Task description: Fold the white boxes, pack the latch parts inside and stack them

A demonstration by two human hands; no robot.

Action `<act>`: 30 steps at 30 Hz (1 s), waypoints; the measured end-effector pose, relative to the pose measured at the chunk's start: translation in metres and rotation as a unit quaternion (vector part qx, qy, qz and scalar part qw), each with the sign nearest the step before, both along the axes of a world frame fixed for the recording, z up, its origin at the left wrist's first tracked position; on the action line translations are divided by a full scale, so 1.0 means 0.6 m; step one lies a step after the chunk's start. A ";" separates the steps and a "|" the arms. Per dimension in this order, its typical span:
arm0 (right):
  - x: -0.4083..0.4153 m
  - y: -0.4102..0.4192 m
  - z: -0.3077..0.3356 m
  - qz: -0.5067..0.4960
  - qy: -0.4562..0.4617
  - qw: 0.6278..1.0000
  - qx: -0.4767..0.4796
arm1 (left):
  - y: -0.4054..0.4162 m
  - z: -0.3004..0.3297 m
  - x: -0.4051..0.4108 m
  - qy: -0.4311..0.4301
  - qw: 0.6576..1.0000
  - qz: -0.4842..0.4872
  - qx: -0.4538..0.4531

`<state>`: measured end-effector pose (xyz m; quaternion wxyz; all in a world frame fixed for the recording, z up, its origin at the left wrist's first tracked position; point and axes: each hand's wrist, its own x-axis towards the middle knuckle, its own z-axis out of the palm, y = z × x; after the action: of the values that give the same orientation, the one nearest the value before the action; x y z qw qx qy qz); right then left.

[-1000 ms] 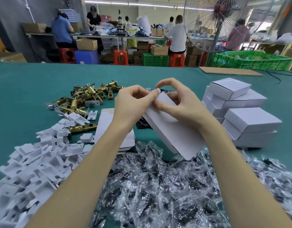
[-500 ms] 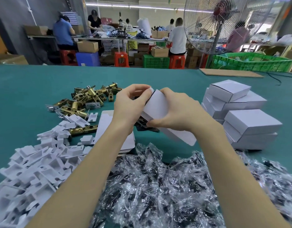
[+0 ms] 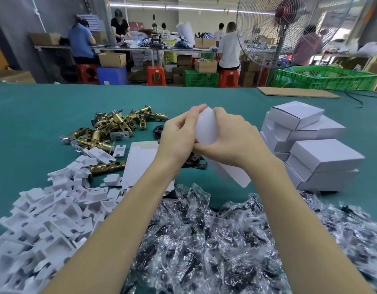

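Observation:
My left hand (image 3: 179, 136) and my right hand (image 3: 232, 139) both grip one flat white box blank (image 3: 206, 128), bent between them above the green table; its lower flap (image 3: 236, 175) hangs toward me. Beneath my left wrist rests a stack of flat white box blanks (image 3: 141, 160). Brass latch parts (image 3: 117, 128) are heaped at the far left. Folded white boxes (image 3: 310, 145) are stacked to the right. White plastic inserts (image 3: 45, 209) spread over the near left. Clear bags of dark small parts (image 3: 204, 240) cover the near edge.
Black metal pieces (image 3: 157, 131) lie on the green table (image 3: 24, 115) behind and under my hands. A cardboard sheet (image 3: 295, 92) and a green crate (image 3: 323, 78) sit at the far right, with a standing fan (image 3: 276, 32). People work at benches beyond.
The box blank has gone from held flat and slanted to bent and curled between both hands, which closed together and rose slightly.

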<state>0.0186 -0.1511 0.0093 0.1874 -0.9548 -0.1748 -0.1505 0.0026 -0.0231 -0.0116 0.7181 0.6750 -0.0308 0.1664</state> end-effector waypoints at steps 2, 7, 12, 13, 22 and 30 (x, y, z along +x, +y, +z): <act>0.001 -0.009 0.004 -0.007 0.005 1.000 0.023 | -0.002 0.003 -0.003 -0.012 0.998 -0.053 0.037; -0.001 -0.024 0.013 0.008 0.039 0.997 0.063 | 0.005 -0.002 -0.005 -0.055 0.980 -0.116 0.153; 0.004 -0.021 0.006 0.030 0.067 0.993 0.097 | 0.028 -0.014 0.012 -0.041 0.979 -0.109 0.167; 0.006 -0.024 0.007 0.045 0.092 0.990 0.096 | 0.036 -0.019 0.017 -0.042 0.980 -0.086 0.175; 0.016 -0.060 0.005 0.270 0.361 0.796 0.404 | 0.051 -0.060 0.032 0.183 0.974 0.013 -0.129; 0.053 -0.043 -0.060 0.133 0.088 0.918 0.362 | 0.036 -0.061 0.029 0.257 0.952 -0.049 0.158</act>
<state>0.0506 -0.1771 -0.0268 0.5530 -0.7991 -0.2170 -0.0920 0.0201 -0.0013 -0.0484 0.5934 0.7972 0.0961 -0.0552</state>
